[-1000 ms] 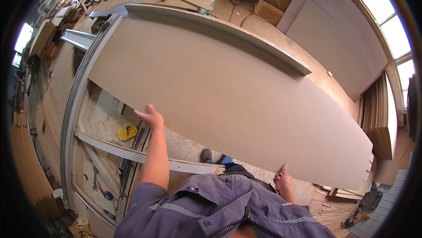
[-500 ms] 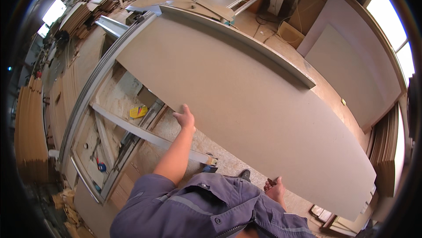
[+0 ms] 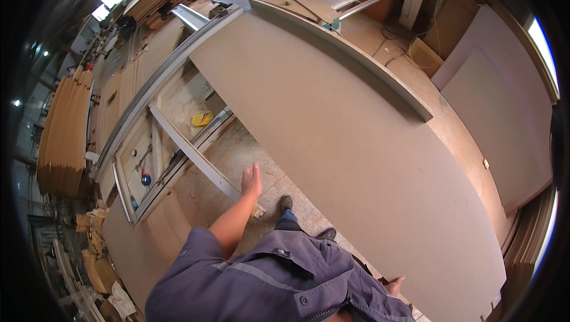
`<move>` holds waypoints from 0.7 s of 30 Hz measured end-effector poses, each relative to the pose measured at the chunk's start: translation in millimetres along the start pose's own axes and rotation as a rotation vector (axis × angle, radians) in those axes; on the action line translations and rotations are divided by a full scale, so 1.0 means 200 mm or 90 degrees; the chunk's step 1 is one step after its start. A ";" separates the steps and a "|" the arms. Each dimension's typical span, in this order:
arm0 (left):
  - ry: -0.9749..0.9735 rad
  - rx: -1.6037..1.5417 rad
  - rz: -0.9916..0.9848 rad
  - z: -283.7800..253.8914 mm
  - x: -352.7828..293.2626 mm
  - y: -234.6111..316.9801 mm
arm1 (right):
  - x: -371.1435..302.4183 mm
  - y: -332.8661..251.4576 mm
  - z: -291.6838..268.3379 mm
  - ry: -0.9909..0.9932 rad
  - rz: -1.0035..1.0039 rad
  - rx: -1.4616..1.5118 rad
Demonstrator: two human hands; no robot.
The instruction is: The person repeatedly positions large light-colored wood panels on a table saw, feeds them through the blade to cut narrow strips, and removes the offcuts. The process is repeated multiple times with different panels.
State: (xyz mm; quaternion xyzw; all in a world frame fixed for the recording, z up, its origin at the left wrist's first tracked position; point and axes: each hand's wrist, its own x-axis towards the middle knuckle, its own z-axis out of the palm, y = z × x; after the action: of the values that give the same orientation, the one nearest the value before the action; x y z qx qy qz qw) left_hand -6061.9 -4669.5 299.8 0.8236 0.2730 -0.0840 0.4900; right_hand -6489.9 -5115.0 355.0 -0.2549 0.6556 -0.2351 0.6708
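Note:
A large beige board (image 3: 332, 138) lies across the saw table, its near edge running diagonally past my body. My left hand (image 3: 252, 182) is off the board, over the floor beside its near edge, with fingers stretched out and nothing in them. By the board's near edge, lower right, is my right hand (image 3: 394, 286), partly hidden by my jacket. Its fingers look bent, and a small dark thing shows beside them; its kind is unclear. A long raised fence (image 3: 350, 54) stands along the board's far side.
At left the sliding table's frame (image 3: 193, 150) has a crossbar, with a yellow item (image 3: 202, 119) and a blue tape measure (image 3: 146, 178) near it. Stacked brown boards (image 3: 64, 132) stand far left. Large sheets (image 3: 499, 114) lean at right. My shoe (image 3: 286, 204) is on the floor.
My left hand has come away from the board, moving down toward me. My right hand has moved lower and right along the near edge. The view has shifted as my body turned.

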 end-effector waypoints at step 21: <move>0.089 -0.285 -0.078 0.56 -0.12 0.42 | 0.27 -0.35 -0.48 0.165 -0.160 -0.163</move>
State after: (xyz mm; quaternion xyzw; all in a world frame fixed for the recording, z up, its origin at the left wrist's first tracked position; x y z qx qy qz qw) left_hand -6022.1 -4804.5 316.7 0.6801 0.3677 0.0058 0.6342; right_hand -6583.0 -5207.0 357.7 -0.3854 0.7241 -0.2624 0.5083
